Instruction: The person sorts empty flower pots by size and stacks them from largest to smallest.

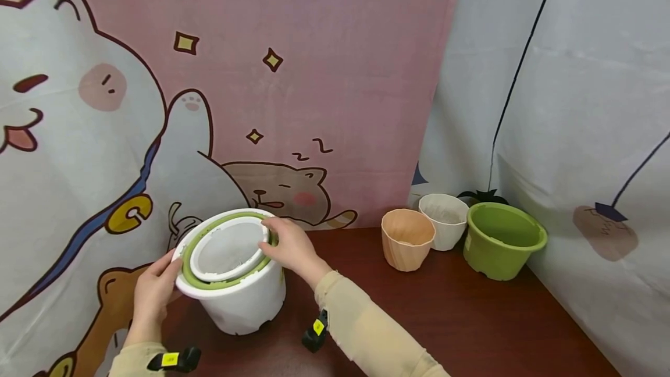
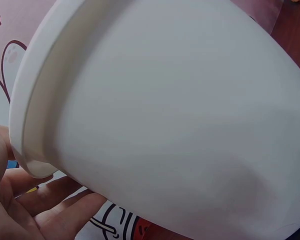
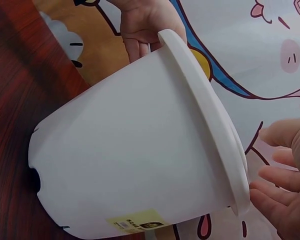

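Flowerpot nest is worked at by two hands near the left edge of the desk [image 1: 445, 313], close to the printed curtain. An outer white pot [image 1: 246, 302] is lined by a middle green pot [image 1: 209, 285], and inside that an inner white pot [image 1: 227, 247] is set, its rim lying off-centre within the green ring. The outer rim is pinched at its left by the left hand [image 1: 152, 294], with a narrow grip and the fingers tucked beneath. The inner rim is touched at its right by the right hand [image 1: 289, 246], whose grip is wide, the fingers loosely spread.

For good handling, the outer rim is best steadied firmly at the left, and the inner pot is best moved straight along the shared centreline, since with a sideways push the walls might be wedged. Even pressure is judged safer than a one-sided press, by which the base could be tipped.

All three mouths are pointed upward. The long axis is run from base to rim, near vertical; whether a slight lean to the left is real cannot be told. A yellowish label [image 3: 136, 221] is borne low on the side shown in the right wrist view.
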{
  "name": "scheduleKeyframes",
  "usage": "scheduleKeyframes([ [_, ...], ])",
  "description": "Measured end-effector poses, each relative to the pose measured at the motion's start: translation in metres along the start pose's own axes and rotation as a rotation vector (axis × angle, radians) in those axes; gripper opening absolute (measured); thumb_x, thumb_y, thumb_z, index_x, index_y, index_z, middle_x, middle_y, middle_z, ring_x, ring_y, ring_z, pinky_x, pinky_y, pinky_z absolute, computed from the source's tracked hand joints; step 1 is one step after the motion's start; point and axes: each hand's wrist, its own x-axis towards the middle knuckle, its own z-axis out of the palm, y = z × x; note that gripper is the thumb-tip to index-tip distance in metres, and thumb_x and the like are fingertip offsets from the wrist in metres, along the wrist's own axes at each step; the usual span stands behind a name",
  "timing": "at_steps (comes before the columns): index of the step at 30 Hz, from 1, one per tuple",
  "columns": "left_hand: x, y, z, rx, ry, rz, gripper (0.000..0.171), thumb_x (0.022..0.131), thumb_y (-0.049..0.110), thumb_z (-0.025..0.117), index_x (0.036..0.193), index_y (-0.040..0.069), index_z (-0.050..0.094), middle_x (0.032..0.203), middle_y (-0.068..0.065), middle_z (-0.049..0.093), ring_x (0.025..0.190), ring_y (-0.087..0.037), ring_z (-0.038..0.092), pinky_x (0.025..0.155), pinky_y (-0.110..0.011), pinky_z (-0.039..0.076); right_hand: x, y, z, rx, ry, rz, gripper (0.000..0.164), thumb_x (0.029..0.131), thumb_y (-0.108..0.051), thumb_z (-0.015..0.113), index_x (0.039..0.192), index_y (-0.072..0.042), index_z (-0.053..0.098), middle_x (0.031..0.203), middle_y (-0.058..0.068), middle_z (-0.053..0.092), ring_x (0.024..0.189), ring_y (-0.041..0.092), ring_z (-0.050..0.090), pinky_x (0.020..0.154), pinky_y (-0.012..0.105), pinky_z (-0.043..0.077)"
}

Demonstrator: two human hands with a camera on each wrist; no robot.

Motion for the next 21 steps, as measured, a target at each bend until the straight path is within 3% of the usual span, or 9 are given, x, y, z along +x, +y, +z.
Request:
scheduleKeyframes([
  [7, 0.001, -0.001, 0.000, 0.003, 0.004, -0.006, 0.064, 0.101, 0.047, 0.047, 0.154, 0.012, 0.035, 0.153, -0.025, 0.036, 0.081, -0.001, 0.058, 0.070, -0.028, 0.060, -0.008, 0.004, -0.006, 0.087, 0.005, -0.036, 0.054, 0.090, -0.027, 0.075, 0.137, -0.009, 0.056, 0.133, 0.003, 0.061, 0.116, 0.018, 0.059, 0.096, 0.025, 0.049],
  [21, 0.000, 0.001, 0.000, 0.012, 0.003, -0.010, 0.064, 0.101, 0.047, 0.046, 0.154, 0.013, 0.035, 0.153, -0.025, 0.035, 0.084, -0.004, 0.059, 0.069, -0.028, 0.059, -0.026, 0.032, -0.017, 0.272, 0.047, -0.118, 0.060, 0.088, -0.019, 0.077, 0.140, -0.005, 0.051, 0.125, 0.014, 0.063, 0.114, 0.023, 0.061, 0.097, 0.034, 0.050],
])
